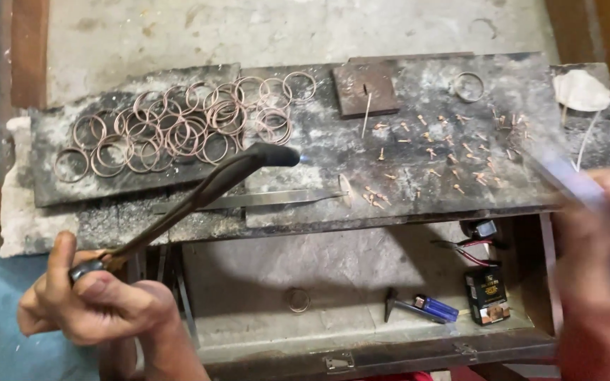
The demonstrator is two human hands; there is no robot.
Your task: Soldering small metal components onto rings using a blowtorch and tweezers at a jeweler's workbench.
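My left hand (93,300) grips the handle of a blowtorch (210,187). Its dark nozzle reaches up to the right over the blackened slab (418,152), with a small blue flame at the tip. My right hand (598,282) is blurred at the right edge and holds long metal tweezers (563,173) that point toward the small copper pieces (453,152) scattered on the slab. Many copper rings (178,123) lie in an overlapping pile at the left. A single ring (467,86) rests at the back right.
A flat metal blade (277,197) lies along the slab's front edge. A small square plate (365,88) with a thin stick sits at the back. Below, an open drawer (361,317) holds a blue lighter (435,308), a small box (486,295), pliers (464,248) and one ring (298,300).
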